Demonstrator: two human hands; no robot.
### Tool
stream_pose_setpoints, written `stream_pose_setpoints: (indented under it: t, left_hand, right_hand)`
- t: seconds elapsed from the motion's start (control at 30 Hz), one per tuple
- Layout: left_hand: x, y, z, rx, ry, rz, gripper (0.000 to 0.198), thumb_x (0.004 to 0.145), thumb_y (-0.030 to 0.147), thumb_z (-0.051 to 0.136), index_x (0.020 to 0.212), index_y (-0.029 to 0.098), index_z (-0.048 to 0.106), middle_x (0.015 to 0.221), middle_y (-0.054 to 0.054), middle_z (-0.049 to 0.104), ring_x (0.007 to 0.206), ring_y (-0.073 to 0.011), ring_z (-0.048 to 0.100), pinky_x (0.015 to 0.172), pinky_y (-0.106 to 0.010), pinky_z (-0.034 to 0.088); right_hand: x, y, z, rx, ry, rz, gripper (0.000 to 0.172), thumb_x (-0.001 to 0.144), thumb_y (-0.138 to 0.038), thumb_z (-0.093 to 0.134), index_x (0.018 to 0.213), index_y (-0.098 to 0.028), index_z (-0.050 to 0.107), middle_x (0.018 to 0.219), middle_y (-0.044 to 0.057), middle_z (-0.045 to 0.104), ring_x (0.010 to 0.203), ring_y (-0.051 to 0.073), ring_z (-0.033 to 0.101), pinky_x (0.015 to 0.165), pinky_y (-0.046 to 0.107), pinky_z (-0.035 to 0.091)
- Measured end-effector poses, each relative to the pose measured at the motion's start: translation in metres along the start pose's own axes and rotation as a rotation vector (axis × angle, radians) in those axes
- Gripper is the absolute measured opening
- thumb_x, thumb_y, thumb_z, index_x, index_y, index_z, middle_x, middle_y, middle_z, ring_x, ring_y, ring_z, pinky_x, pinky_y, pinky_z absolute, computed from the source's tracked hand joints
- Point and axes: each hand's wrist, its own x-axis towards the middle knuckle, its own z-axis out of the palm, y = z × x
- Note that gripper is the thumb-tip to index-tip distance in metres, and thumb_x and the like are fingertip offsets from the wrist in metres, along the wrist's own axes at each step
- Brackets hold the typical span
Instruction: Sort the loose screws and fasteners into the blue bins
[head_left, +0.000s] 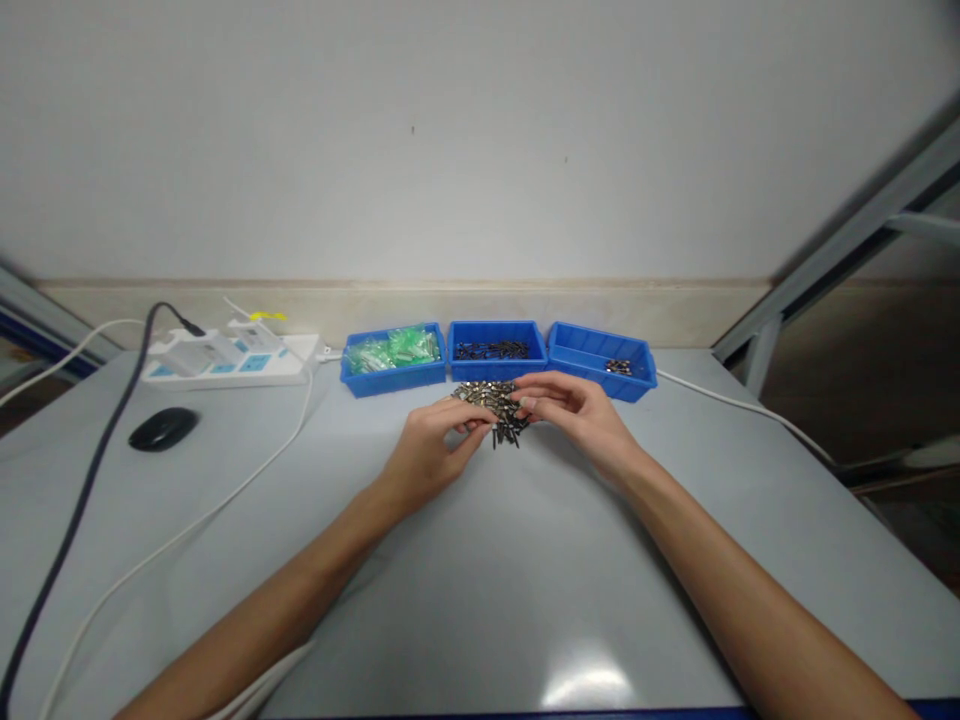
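Note:
A heap of small metal pieces that look like screws (487, 393) lies on the table, some silvery and brassy, some dark. At the heap's left side, my left hand (435, 445) has its thumb and index finger pressed together over the near edge. Whatever is in that pinch is too small to make out. From the right, my right hand (581, 410) reaches over the heap with curled fingers, thumb and index tips close together among the pieces. What they grip, if anything, is hidden.
Behind the heap stand three blue bins: the left bin (397, 378) holds green and clear plastic bags, the middle bin (499, 370) dark screws, the right bin (585, 343) a few metal pieces. A power strip (225, 375), black mouse (163, 429) and cables (97, 460) lie left.

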Motion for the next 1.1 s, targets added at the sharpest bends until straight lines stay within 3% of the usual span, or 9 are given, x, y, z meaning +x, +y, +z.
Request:
stream_pose_setpoints:
  t: [0.3, 0.5, 0.67, 0.83, 0.93, 1.1]
  left_hand:
    - [-0.001, -0.001, 0.003, -0.227, 0.091, -0.228, 0.009, 0.082, 0.021, 0.073, 0.088, 0.015, 0.069, 0.085, -0.003, 0.075, 0.076, -0.0156, 0.074, 0.074, -0.022, 0.06]
    - [-0.002, -0.003, 0.007, -0.256, 0.153, -0.262, 0.014, 0.08, 0.026, 0.075, 0.087, 0.015, 0.069, 0.082, -0.003, 0.074, 0.074, -0.0153, 0.073, 0.073, -0.023, 0.06]
    - [-0.001, -0.002, 0.006, -0.253, 0.135, -0.249, 0.016, 0.079, 0.026, 0.077, 0.086, 0.014, 0.07, 0.081, -0.004, 0.074, 0.072, -0.0152, 0.072, 0.07, -0.023, 0.059]
    - [-0.002, -0.003, 0.002, -0.13, 0.103, -0.143, 0.012, 0.081, 0.022, 0.074, 0.09, 0.015, 0.072, 0.08, -0.003, 0.076, 0.069, -0.015, 0.071, 0.067, -0.024, 0.058]
    - [-0.003, -0.006, 0.001, 0.064, 0.055, -0.004, 0.011, 0.085, 0.018, 0.068, 0.096, 0.016, 0.071, 0.087, -0.004, 0.076, 0.075, -0.0158, 0.07, 0.075, -0.029, 0.057]
    - [-0.003, -0.011, 0.008, 0.309, -0.175, 0.284, 0.02, 0.092, 0.015, 0.059, 0.11, 0.016, 0.068, 0.11, -0.008, 0.073, 0.099, -0.022, 0.063, 0.089, -0.039, 0.055]
  right_hand:
    - [-0.003, 0.006, 0.008, 0.005, -0.185, 0.057, 0.027, 0.073, -0.03, 0.078, 0.096, -0.017, 0.072, 0.081, 0.006, 0.076, 0.079, 0.018, 0.072, 0.079, 0.032, 0.056]
    - [-0.004, 0.006, 0.013, 0.129, -0.184, 0.124, 0.029, 0.067, -0.031, 0.084, 0.09, -0.017, 0.074, 0.079, 0.006, 0.077, 0.076, 0.018, 0.073, 0.077, 0.03, 0.056]
    - [-0.005, 0.004, 0.014, 0.181, -0.157, 0.12, 0.028, 0.066, -0.033, 0.086, 0.086, -0.016, 0.075, 0.074, 0.006, 0.076, 0.07, 0.017, 0.071, 0.075, 0.031, 0.055]
    - [-0.003, 0.003, 0.008, 0.164, -0.143, 0.114, 0.027, 0.066, -0.034, 0.085, 0.084, -0.017, 0.076, 0.072, 0.005, 0.075, 0.067, 0.016, 0.07, 0.073, 0.031, 0.055]
    - [0.005, 0.003, 0.006, 0.152, -0.043, 0.095, 0.026, 0.065, -0.034, 0.086, 0.083, -0.017, 0.077, 0.071, 0.004, 0.075, 0.067, 0.017, 0.07, 0.076, 0.033, 0.056]
    - [0.022, 0.004, 0.009, 0.244, 0.172, -0.054, 0.039, 0.066, -0.029, 0.085, 0.103, -0.022, 0.075, 0.109, 0.007, 0.076, 0.105, 0.023, 0.07, 0.102, 0.039, 0.049]
